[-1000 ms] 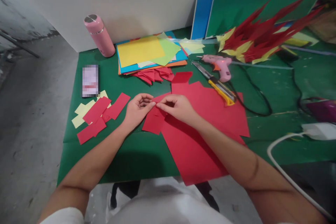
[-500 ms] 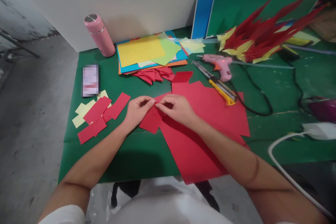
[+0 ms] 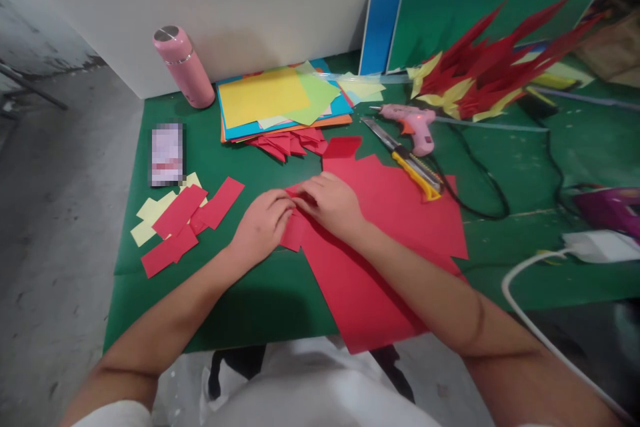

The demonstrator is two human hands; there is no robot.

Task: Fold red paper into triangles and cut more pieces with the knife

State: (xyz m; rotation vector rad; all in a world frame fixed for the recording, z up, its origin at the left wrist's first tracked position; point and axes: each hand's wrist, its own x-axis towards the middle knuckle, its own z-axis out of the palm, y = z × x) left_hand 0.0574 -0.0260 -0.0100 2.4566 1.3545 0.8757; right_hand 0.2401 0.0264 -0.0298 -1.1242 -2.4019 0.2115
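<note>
Both hands meet over a small piece of red paper [image 3: 291, 237] at the left edge of a large red sheet [image 3: 395, 240]. My left hand [image 3: 264, 223] covers much of the piece, its fingers closed on the near-left part. My right hand [image 3: 331, 203] pinches the piece's upper edge with thumb and forefinger. Much of the paper under the fingers is hidden. To the left lie loose red paper strips [image 3: 180, 210] on pale yellow strips [image 3: 145, 232]. Beyond the hands sits a pile of folded red paper pieces [image 3: 287, 145].
A yellow utility knife [image 3: 410, 163] and a pink glue gun [image 3: 413, 125] lie beyond the red sheet. Colored paper sheets [image 3: 265, 99], a pink bottle [image 3: 184, 68] and a phone [image 3: 167, 155] stand or lie further left. A red paper flame shape [image 3: 490, 73] is back right; a white cable [image 3: 520, 273] crosses at right.
My left hand has turned over and come down across the small red paper, hiding more of it. My right hand stays at its upper edge. The whole view has shifted slightly.
</note>
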